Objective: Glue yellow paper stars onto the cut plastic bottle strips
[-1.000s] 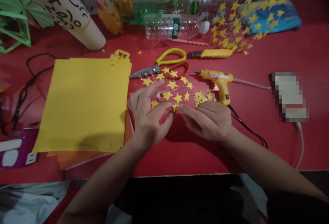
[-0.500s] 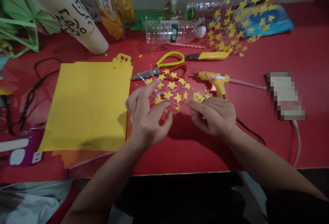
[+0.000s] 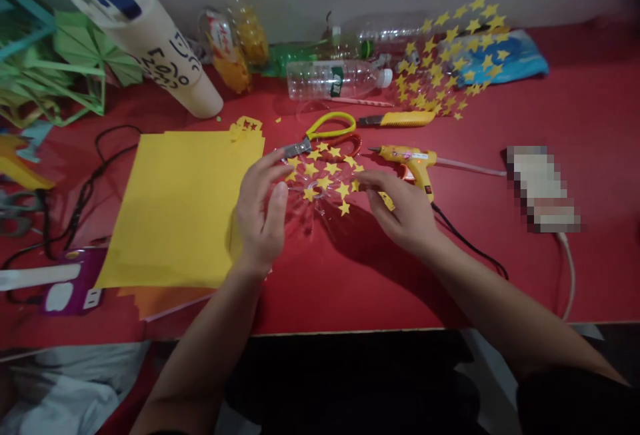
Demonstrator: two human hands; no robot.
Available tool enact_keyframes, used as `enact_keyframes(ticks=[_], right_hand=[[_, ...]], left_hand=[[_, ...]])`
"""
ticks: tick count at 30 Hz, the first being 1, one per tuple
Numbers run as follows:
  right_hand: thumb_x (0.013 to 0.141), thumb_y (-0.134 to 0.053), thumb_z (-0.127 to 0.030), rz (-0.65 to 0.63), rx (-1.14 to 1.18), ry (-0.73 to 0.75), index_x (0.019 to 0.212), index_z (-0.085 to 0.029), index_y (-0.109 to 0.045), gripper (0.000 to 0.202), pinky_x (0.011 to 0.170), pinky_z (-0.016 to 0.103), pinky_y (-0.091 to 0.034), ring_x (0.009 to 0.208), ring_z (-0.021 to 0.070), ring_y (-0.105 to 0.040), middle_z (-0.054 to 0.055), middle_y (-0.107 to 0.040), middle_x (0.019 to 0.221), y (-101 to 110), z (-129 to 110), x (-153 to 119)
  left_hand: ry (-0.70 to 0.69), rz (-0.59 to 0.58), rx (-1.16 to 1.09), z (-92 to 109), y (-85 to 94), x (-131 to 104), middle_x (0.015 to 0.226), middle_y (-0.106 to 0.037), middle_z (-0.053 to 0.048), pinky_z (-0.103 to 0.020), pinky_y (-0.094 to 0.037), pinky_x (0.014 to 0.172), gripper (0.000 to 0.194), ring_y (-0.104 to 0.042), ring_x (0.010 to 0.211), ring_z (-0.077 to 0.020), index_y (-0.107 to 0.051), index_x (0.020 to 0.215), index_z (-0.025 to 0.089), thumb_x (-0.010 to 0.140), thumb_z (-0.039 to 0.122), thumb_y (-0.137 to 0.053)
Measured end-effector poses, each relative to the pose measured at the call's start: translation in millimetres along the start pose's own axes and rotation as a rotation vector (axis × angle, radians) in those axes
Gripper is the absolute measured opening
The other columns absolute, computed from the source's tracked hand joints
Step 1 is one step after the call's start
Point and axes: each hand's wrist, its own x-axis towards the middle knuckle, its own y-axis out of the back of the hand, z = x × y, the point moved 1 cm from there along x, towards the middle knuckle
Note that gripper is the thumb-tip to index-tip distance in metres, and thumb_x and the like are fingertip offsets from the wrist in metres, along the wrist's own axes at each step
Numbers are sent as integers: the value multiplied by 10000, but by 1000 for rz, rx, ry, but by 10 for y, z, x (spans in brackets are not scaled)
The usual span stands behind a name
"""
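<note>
Between my hands lies a clear plastic piece cut into fanned-out strips (image 3: 316, 205), dotted with yellow paper stars (image 3: 331, 168). My left hand (image 3: 263, 212) is at its left side, fingers and thumb apart, with nothing seen in them. At the right edge of the stars is my right hand (image 3: 400, 210), its fingers stretched leftward over the outer strips and the thumb lower down. Whether its fingertips touch a star I cannot tell. Partly under that hand sits a small pile of loose yellow stars (image 3: 387, 200). Scissors (image 3: 331, 127) with yellow and red handles lie just behind the plastic.
A glue gun (image 3: 413, 158) with its stick and cord is to the right, a yellow cutter (image 3: 407, 118) behind it. Yellow paper sheets (image 3: 180, 208) lie left. Behind stand a white tumbler (image 3: 155, 48), plastic bottles (image 3: 333, 80) and another star-covered piece (image 3: 440, 75). A blurred-out phone-like object (image 3: 540, 188) lies right.
My left hand has shifted left, off the middle of the plastic, and its fingers have spread. My right hand has moved slightly left and its fingers have loosened from a pinch. The view has tilted upward.
</note>
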Motion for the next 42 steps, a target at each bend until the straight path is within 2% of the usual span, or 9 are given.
enact_keyframes(ticks=[8,12,15,19,21,24,29,35,42], right_hand=[[894,-363,-86,-98,143,-26,1216,-200,-497,367,840,327,-560,1046,173,-668,86,-676,1169,-126,90,53],[894,-370,-105,-9,155,-84,1234,-213,-478,373,825,349,-547,961,172,-688,69,-700,1102,37,157,63],[886,-433,-167,63,-36,-173,1126,-215,-564,277,745,351,-525,821,191,-682,66,-720,975,254,325,42],[849,-499,-209,-144,-341,-139,853,-182,-669,173,685,359,-454,787,235,-615,106,-690,850,373,571,17],[839,-508,-201,-268,-399,-51,792,-169,-683,184,696,370,-422,773,237,-567,114,-665,808,316,628,12],[863,-509,-244,-322,-432,13,816,-155,-707,222,722,387,-384,797,244,-513,124,-640,815,171,635,7],[849,-528,-247,-331,-420,-27,872,-183,-715,199,784,406,-343,913,273,-476,128,-638,920,28,611,-10],[827,-522,-214,-293,-363,-87,795,-184,-678,162,777,394,-327,894,268,-474,121,-635,867,13,616,-12],[809,-525,-229,-213,-232,-208,700,-177,-665,185,762,383,-349,819,240,-514,96,-653,798,52,655,18]], left_hand=[[-22,65,-10,26,-34,1,925,-680,-35,-321,-501,809,257,-633,888,-166,-643,935,206,951,342,-426],[-8,70,-6,-7,-26,4,895,-674,-37,-302,-492,733,248,-634,809,-156,-643,952,198,944,336,-437],[-5,87,-12,-55,-16,10,891,-675,-38,-303,-494,737,239,-636,806,-156,-644,962,196,939,335,-451],[-74,154,-14,-78,20,35,908,-661,-49,-316,-502,752,222,-627,829,-159,-643,988,187,936,312,-467],[-126,216,2,-66,40,44,916,-646,-50,-329,-501,773,197,-613,858,-166,-644,995,200,923,304,-494],[-161,267,4,-14,51,51,906,-624,-43,-340,-497,776,164,-597,854,-170,-643,994,228,908,296,-522],[-205,170,-90,193,35,104,904,-608,-37,-335,-499,739,159,-585,823,-159,-631,1028,238,905,236,-532],[-242,81,-91,503,22,189,871,-625,-19,-274,-503,711,125,-586,773,-117,-645,955,194,879,169,-549],[-160,83,-142,530,-113,14,784,-637,7,-223,-486,626,96,-574,664,-86,-636,927,193,880,174,-555]])
